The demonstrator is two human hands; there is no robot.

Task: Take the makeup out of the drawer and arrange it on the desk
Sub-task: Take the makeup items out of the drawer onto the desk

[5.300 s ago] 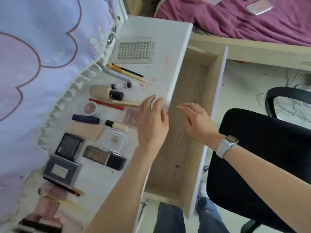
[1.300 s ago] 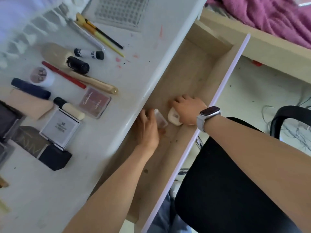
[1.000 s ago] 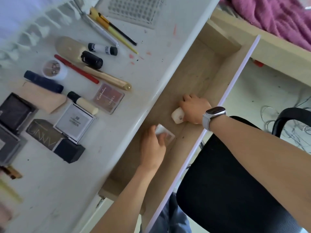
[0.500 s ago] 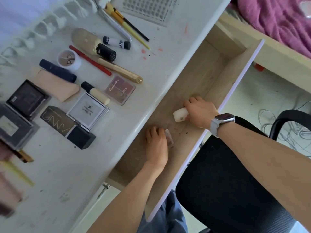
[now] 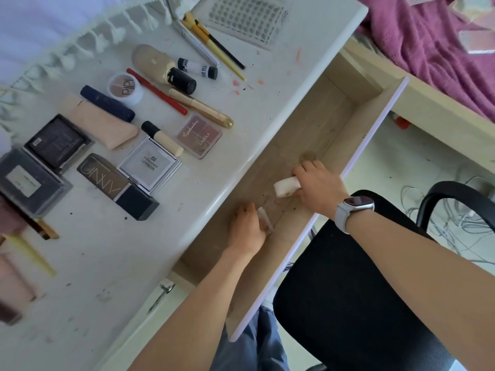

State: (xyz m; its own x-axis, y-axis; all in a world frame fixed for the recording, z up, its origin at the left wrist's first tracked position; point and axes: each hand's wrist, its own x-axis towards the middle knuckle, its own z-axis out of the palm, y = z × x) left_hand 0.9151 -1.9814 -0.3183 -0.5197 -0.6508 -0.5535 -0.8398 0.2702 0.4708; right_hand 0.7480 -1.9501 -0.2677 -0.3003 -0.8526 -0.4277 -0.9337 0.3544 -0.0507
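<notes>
Both hands are working inside the open drawer (image 5: 332, 124), centre frame. The right hand (image 5: 318, 186) is gripping a white tube (image 5: 286, 186) — long axis pointing left toward the worktop (image 5: 112, 253). The left hand (image 5: 247, 228) is clasping a small clear case (image 5: 265, 219) — nearer the worktop edge.

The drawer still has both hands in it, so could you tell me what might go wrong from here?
The left hand pinches a small clear piece that may slip. Lifting the white item gripped by the right hand onto the desk could knock the crowded eyeshadow palette nearby.
</notes>
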